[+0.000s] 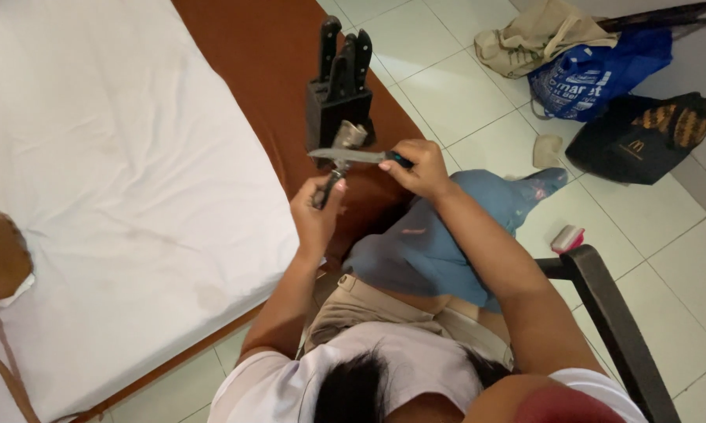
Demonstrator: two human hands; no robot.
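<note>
We see the right hand (421, 168) clenched on the knife (351, 156) handle, the safe hold for its stiff, sharp blade; the left hand (315, 213) grasps what is probably a sharpener (331, 186).

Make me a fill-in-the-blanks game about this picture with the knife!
1. The right hand holds a knife by its ____.
2. The left hand grips a small sharpener just ____ the blade.
3. The black knife block stands on the ____ bed frame.
4. The blue bag lies on the tiled ____.

Missing words: handle; under; brown; floor
</note>
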